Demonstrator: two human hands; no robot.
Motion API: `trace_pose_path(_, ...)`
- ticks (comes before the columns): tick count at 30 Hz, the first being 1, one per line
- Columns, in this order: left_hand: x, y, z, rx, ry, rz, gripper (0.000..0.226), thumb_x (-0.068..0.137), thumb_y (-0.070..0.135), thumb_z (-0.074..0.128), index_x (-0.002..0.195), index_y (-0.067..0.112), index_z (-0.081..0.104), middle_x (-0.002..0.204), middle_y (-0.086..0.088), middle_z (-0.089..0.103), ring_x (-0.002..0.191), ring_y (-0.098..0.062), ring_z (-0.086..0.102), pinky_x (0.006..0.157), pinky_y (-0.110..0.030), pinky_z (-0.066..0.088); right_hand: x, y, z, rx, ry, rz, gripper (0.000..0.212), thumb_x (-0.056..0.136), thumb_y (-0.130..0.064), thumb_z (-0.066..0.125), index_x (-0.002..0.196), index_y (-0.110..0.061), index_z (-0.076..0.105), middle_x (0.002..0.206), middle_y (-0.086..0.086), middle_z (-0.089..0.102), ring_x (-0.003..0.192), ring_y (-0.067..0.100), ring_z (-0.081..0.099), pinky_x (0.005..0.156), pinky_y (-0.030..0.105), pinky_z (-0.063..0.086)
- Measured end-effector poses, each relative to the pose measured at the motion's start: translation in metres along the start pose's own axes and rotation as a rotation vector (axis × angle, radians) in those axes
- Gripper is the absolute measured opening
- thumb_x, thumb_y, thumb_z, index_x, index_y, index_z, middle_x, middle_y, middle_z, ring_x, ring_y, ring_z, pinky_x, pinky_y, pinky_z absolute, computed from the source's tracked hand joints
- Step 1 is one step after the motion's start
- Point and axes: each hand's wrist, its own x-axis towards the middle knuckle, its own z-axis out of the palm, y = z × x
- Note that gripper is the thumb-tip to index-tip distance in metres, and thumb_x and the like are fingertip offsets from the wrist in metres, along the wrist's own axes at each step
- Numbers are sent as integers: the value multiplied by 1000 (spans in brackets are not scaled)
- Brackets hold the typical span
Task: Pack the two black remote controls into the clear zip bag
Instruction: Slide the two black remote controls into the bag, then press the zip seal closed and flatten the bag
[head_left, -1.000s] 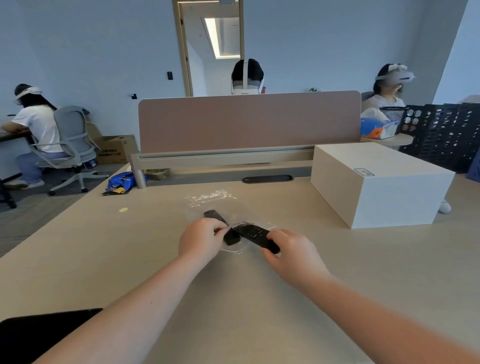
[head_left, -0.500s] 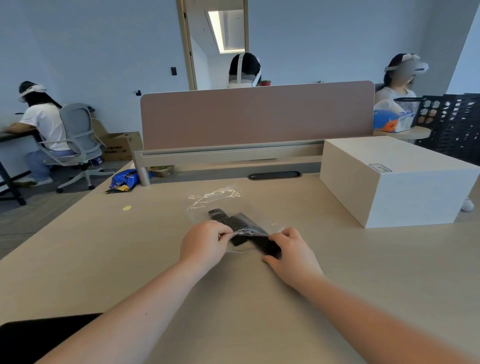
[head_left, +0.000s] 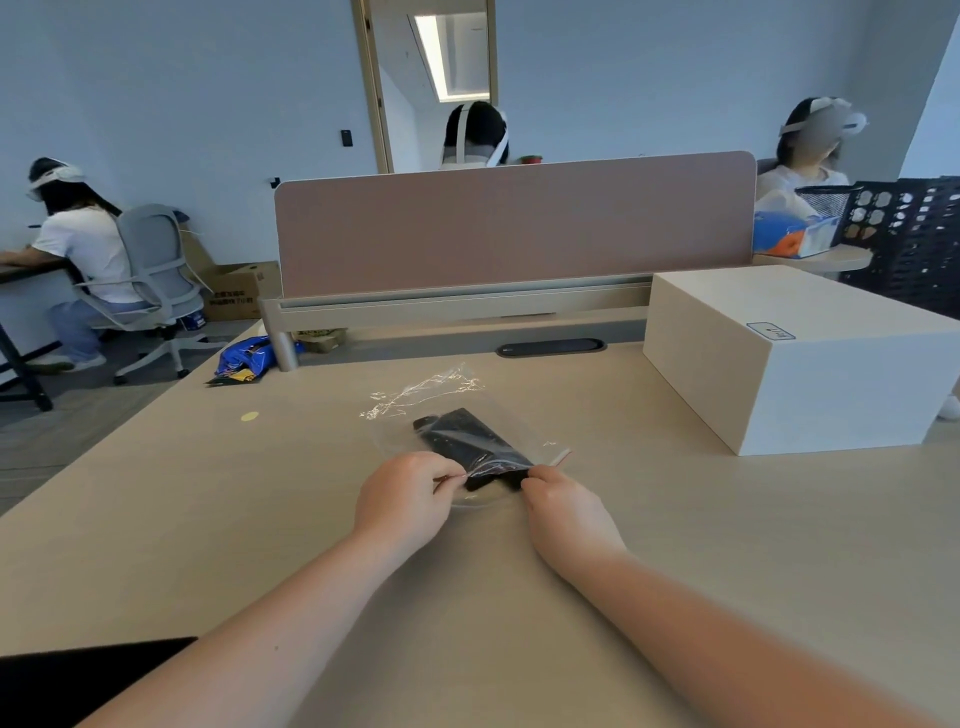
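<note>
Both remotes (head_left: 467, 441) lie side by side inside the clear zip bag (head_left: 431, 400), which lies flat on the desk (head_left: 675, 545) w/ its mouth toward me; near ends still poke out at the opening; my left hand (head_left: 405, 499) pinches the bag's near edge btwn thumb & fingers; my right hand (head_left: 563, 506) pinches the same edge by the remotes' ends; white box (head_left: 810, 364) sits well apart on the right.

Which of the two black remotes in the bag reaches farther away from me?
The right-hand remote: its far end runs deeper into the clear zip bag than the left one, whose top stops short beside it.
</note>
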Motion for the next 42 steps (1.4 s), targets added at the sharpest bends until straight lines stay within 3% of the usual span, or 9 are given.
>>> trace_pose_path(9,1,-5,4,14,17,0,13,87,26,60,83,26,72,90,8,73,87,-18,62,73,-36,53,12,-12,-5,-78,-75,-70,50,89,-6,38,139,-12,39,147,3,42,136,22,31,106,35,34)
trace_pose_path(12,1,-8,5,31,21,-3,13,87,27,59,83,27,72,90,8,73,89,-19,62,73,-36,53,10,-7,-3,-5,-2,-113,45,81,-7,39,122,-9,56,130,7,58,123,27,46,96,35,45)
trace_pose_path(15,2,-12,7,50,22,-16,12,86,30,59,86,31,71,90,9,72,92,-16,58,71,-32,49,9,3,-9,82,228,-140,31,69,-5,42,86,-3,69,85,13,72,85,35,61,66,40,56)
trace_pose_path(17,2,-15,8,68,-1,-27,10,84,36,60,88,35,70,91,10,71,93,-14,57,69,-30,47,10,15,-16,71,342,-110,29,68,4,48,87,-5,67,80,12,69,81,37,59,60,41,55)
trace_pose_path(20,1,-16,6,104,-63,-24,16,80,47,61,91,37,68,97,13,69,99,-12,54,75,-32,50,15,29,-21,-19,165,-26,57,81,4,43,132,-19,46,132,5,52,121,30,42,93,40,46)
trace_pose_path(22,-2,-15,4,166,-126,29,28,76,54,64,97,36,66,102,18,67,104,-11,50,80,-34,50,18,37,-21,-76,42,5,58,86,1,40,137,-26,40,144,-1,41,133,24,31,100,38,40)
trace_pose_path(27,-8,-16,-2,333,-201,134,27,85,30,56,111,34,59,114,14,61,115,-15,45,81,-34,50,26,43,-14,-201,28,-44,28,85,-4,44,97,-17,66,112,-6,65,122,20,45,88,33,44)
trace_pose_path(34,-2,-28,-6,470,-216,121,25,94,27,42,104,28,65,108,1,68,104,-27,59,77,-33,49,21,45,-22,-69,5,-30,23,87,-5,43,99,-15,60,125,6,56,116,27,51,89,32,42)
trace_pose_path(42,0,-11,-7,466,-164,216,13,90,29,49,93,22,59,99,3,67,103,-23,54,66,-32,43,18,37,-45,51,-72,-45,13,93,-10,40,99,-12,51,99,15,61,89,35,57,74,39,48)
